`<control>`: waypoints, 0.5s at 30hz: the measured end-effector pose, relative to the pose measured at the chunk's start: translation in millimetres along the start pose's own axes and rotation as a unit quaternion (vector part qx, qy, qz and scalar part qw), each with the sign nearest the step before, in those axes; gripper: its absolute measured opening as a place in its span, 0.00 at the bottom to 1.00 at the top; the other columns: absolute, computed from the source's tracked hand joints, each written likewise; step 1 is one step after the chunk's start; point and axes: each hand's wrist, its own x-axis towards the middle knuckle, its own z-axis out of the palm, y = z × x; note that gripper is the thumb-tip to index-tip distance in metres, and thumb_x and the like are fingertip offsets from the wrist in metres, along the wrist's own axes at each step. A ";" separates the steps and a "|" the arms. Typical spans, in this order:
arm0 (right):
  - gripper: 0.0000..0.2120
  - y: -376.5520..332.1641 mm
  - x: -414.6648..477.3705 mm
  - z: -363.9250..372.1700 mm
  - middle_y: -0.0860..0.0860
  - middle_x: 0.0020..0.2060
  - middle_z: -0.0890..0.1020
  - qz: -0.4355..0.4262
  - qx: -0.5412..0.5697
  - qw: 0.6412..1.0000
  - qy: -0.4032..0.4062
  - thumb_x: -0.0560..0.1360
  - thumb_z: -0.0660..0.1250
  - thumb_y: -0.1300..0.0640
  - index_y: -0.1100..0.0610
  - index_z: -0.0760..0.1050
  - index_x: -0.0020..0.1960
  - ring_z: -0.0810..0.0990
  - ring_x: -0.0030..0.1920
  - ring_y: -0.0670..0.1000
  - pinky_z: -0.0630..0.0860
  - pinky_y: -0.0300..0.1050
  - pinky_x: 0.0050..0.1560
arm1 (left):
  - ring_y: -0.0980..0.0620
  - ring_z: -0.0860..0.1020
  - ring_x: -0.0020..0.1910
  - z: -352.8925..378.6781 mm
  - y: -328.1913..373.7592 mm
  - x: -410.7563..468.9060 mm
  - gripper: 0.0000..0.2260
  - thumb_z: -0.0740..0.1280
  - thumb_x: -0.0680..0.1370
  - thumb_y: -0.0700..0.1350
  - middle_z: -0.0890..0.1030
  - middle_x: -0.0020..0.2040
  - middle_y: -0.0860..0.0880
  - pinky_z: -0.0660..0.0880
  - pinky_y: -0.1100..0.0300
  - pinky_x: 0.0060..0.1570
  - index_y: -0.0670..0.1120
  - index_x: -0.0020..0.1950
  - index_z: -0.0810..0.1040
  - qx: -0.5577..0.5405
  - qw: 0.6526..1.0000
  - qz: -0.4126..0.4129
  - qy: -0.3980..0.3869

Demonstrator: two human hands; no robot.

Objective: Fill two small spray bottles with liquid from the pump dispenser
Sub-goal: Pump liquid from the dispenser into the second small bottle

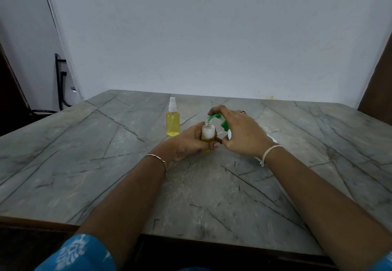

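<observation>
The left hand [186,141] grips a small open bottle [207,133], fingers and thumb curled round its lower half, and holds it upright just above or on the table [106,164]; I cannot tell which. The bottle has no cap on. It holds yellow liquid at the bottom and white foam above it, up to the neck.

The right hand [241,130] lies over the green pump head [220,121], fingers bent across its top and thumb tucked in below. The green spout points down into the mouth of the small open bottle. The white dispenser body [272,138] is mostly hidden under this hand, so only slivers of it show, and its shape is hard to make out.

Behind and to the left of the hands, apart from them, a second spray bottle [173,122] stands upright on the table, full of yellow liquid, with its white spray top on.

A thin bracelet [157,157] sits on the left wrist, a pale thread band [271,151] on the right, and a ring [243,112] on a right finger. A blue patterned sleeve [74,251] shows at the lower left
</observation>
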 end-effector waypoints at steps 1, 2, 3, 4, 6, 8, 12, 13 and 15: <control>0.31 -0.1 0.7 0.2 0.48 0.58 0.78 0.000 0.002 1.000 0.002 0.66 0.69 0.58 0.44 0.62 0.66 0.74 0.49 0.51 0.76 0.54 0.52 | 0.46 0.77 0.58 0.1 0.4 -0.2 0.27 0.74 0.70 0.36 0.79 0.59 0.37 0.69 0.42 0.68 0.37 0.66 0.68 0.003 1.000 0.000 0.000; 0.31 -0.2 1.3 0.7 0.48 0.58 0.78 0.000 0.005 1.000 0.004 0.66 0.69 0.58 0.45 0.62 0.65 0.75 0.49 0.52 0.76 0.55 0.52 | 0.45 0.77 0.59 0.2 0.7 -0.1 0.29 0.74 0.69 0.37 0.78 0.61 0.35 0.69 0.41 0.68 0.37 0.66 0.68 0.004 1.000 0.000 0.001; 0.30 -0.6 1.9 1.3 0.48 0.57 0.78 -0.001 0.007 1.000 0.007 0.66 0.69 0.59 0.45 0.63 0.65 0.75 0.50 0.52 0.76 0.56 0.53 | 0.44 0.76 0.59 0.3 0.5 0.3 0.29 0.74 0.68 0.38 0.77 0.62 0.35 0.69 0.41 0.68 0.37 0.67 0.68 0.004 1.000 0.001 0.001; 0.30 -1.1 2.3 1.9 0.48 0.57 0.78 -0.001 0.008 1.000 0.010 0.66 0.69 0.59 0.45 0.63 0.64 0.76 0.50 0.52 0.76 0.56 0.53 | 0.43 0.76 0.60 0.6 0.7 0.2 0.29 0.75 0.68 0.38 0.77 0.62 0.35 0.69 0.42 0.68 0.38 0.67 0.68 0.004 1.000 0.002 0.002; 0.29 -2.2 2.8 2.9 0.48 0.57 0.78 -0.001 0.004 1.000 0.015 0.66 0.69 0.59 0.45 0.63 0.64 0.76 0.51 0.52 0.76 0.56 0.54 | 0.43 0.76 0.61 1.0 1.0 0.2 0.29 0.75 0.67 0.39 0.78 0.62 0.37 0.69 0.44 0.68 0.40 0.66 0.69 0.005 1.000 0.003 0.002; 0.30 -2.7 2.3 3.3 0.49 0.57 0.79 -0.001 -0.005 1.000 0.018 0.66 0.69 0.58 0.44 0.63 0.64 0.76 0.51 0.52 0.76 0.55 0.54 | 0.43 0.76 0.61 0.6 0.5 0.3 0.28 0.75 0.67 0.38 0.78 0.62 0.37 0.70 0.44 0.67 0.41 0.65 0.70 0.006 1.000 0.005 0.005; 0.33 -0.6 -1.1 3.5 0.49 0.57 0.79 -0.005 -0.023 1.000 0.018 0.67 0.70 0.56 0.41 0.60 0.66 0.76 0.51 0.52 0.76 0.54 0.54 | 0.42 0.76 0.62 -1.4 -1.7 0.9 0.26 0.74 0.70 0.36 0.77 0.62 0.36 0.69 0.42 0.68 0.40 0.65 0.70 0.004 1.000 -0.001 0.011; 0.33 -0.3 -1.8 3.3 0.49 0.57 0.79 -0.005 -0.023 1.000 0.018 0.67 0.70 0.56 0.41 0.60 0.66 0.76 0.51 0.52 0.76 0.54 0.54 | 0.42 0.76 0.62 -1.7 -1.7 1.1 0.25 0.74 0.71 0.36 0.78 0.61 0.37 0.69 0.43 0.68 0.40 0.65 0.69 0.006 1.000 -0.003 0.012; 0.33 -0.1 -2.4 2.8 0.49 0.57 0.79 -0.005 -0.024 1.000 0.019 0.66 0.70 0.57 0.41 0.60 0.66 0.75 0.51 0.52 0.76 0.53 0.54 | 0.44 0.77 0.60 -1.4 -1.2 1.2 0.24 0.73 0.72 0.35 0.79 0.58 0.39 0.69 0.43 0.68 0.40 0.65 0.69 0.010 1.000 -0.006 0.011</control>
